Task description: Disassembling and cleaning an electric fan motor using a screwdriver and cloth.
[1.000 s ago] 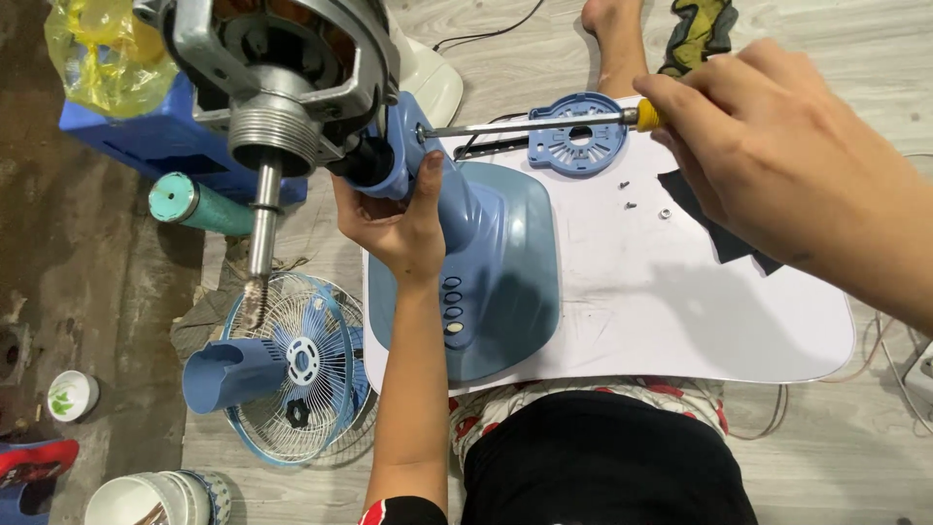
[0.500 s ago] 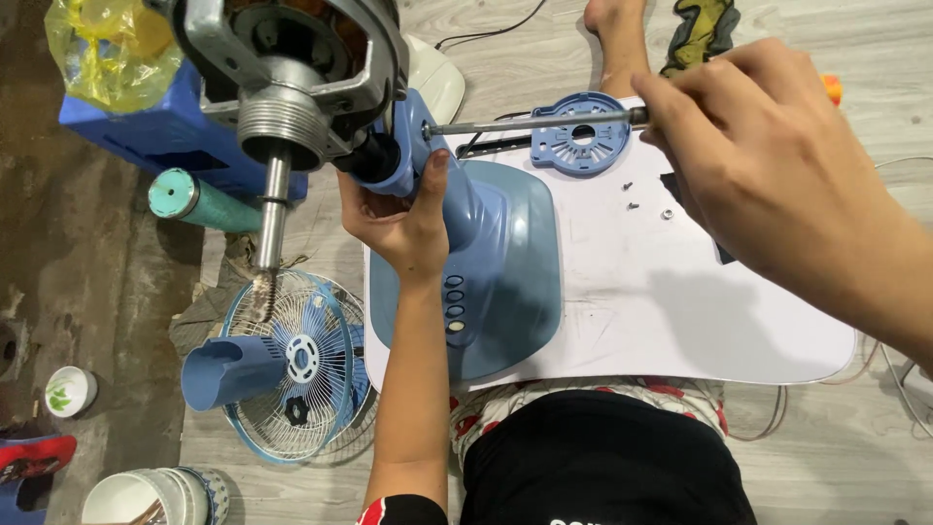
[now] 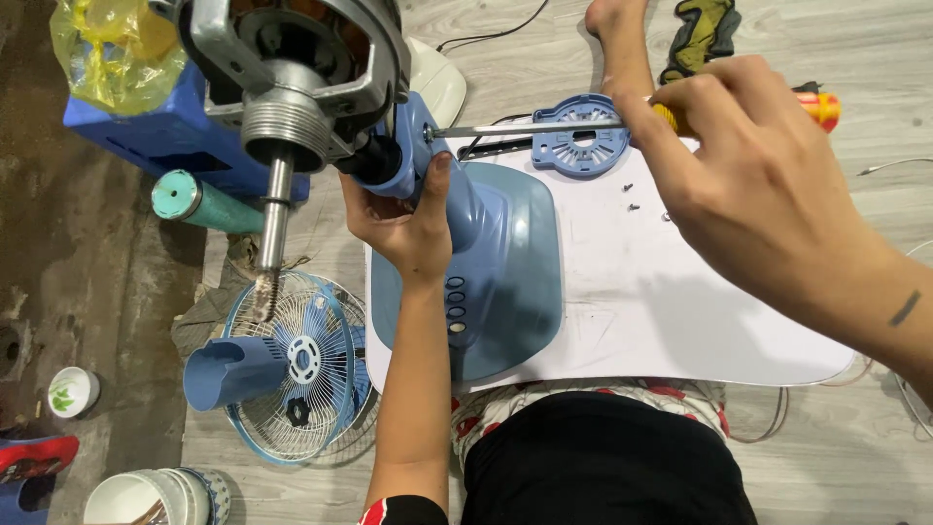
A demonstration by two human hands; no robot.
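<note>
My left hand grips the blue neck of a fan stand, just under the bare metal motor with its shaft pointing down. The neck rises from a blue fan base with a row of buttons. My right hand is closed on a screwdriver with a yellow and orange handle; its long metal blade reaches left, tip against the neck near the motor.
A white board on my lap holds the base, a round blue cover plate and a few loose screws. On the floor: fan grille with blades, blue crate, teal tube, yellow bag, bowls.
My right hand has slid a little down and right on the screwdriver handle, showing its orange end. The motor and left hand have barely shifted.
</note>
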